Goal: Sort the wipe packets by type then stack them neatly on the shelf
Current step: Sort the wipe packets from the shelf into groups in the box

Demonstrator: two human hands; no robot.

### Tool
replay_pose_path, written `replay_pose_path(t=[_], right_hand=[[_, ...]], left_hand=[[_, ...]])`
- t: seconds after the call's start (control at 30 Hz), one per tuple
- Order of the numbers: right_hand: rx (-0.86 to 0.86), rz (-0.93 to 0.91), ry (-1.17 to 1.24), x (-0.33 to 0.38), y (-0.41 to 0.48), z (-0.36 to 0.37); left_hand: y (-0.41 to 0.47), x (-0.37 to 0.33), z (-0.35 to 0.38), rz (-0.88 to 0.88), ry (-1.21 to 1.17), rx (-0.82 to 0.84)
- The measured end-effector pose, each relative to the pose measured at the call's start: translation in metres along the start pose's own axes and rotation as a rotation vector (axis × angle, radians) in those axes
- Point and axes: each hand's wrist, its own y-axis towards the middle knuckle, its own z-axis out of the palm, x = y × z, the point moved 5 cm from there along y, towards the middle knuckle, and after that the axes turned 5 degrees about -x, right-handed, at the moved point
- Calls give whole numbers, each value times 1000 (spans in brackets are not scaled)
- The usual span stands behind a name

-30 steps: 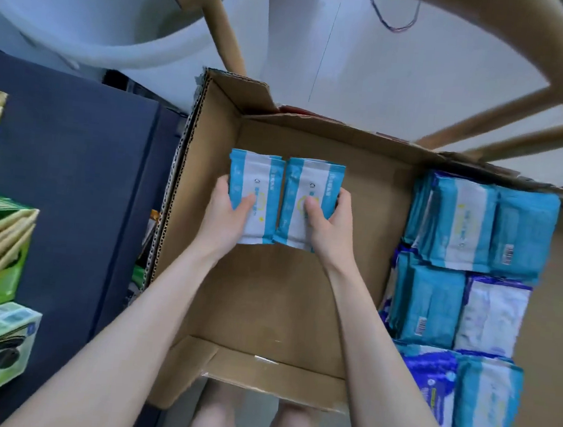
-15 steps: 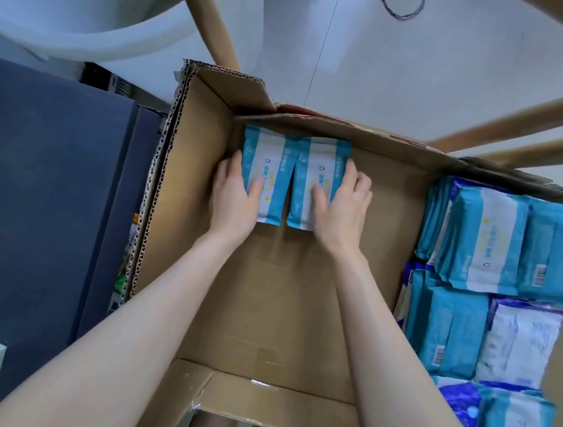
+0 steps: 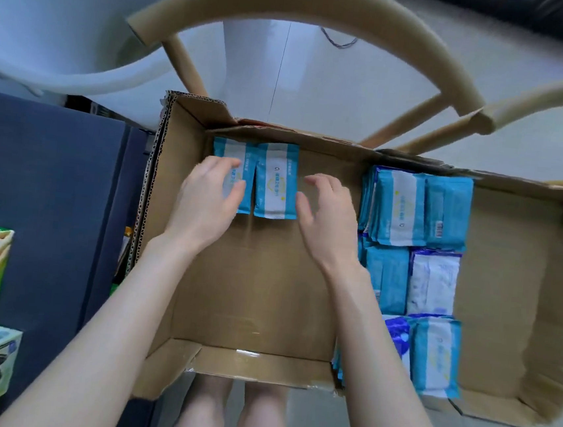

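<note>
Two blue and white wipe packets lie flat, side by side, in the far left corner of the cardboard box [image 3: 258, 297]. The left hand [image 3: 206, 199] rests on the left packet [image 3: 231, 150], fingers [image 3: 223, 164] loose and a bit bent, not gripping. The right hand [image 3: 328, 214] is just beside the right packet [image 3: 276, 182], fingers [image 3: 321, 181] spread and softly curled, holding nothing. More packets [image 3: 418, 209] fill the box's right side.

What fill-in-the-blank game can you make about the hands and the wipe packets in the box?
1. In the far left corner of the cardboard box, ____ teal packets lie side by side.
2. The left hand rests on the ____ one of them.
3. The right hand holds ____.
4. The big pile of packets lies along the box's ____ side.

Missing words: two; left; nothing; right.
</note>
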Motion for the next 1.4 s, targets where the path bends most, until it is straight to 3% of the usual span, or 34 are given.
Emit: replay_pose_path(t=[0.2,0.47,0.7,0.93,1.17,1.4], right_hand=[[-103,34,102,-22,-60,-56],[-85,200,137,-125,-154,-112],[12,189,143,-214,-180,-126],[115,232,113,-256,-185,-115],[159,531,199,-288,-191,-96],[254,670,381,-296,-186,-91]], left_hand=[[-68,-58,1,76,-104,23],[-168,-121,84,53,-156,121],[-209,-154,170,-150,-204,103],[-228,-151,211,-386,-138,42],[-248,-133,240,-707,-151,-7],[-248,-127,239,-759,-247,-36]])
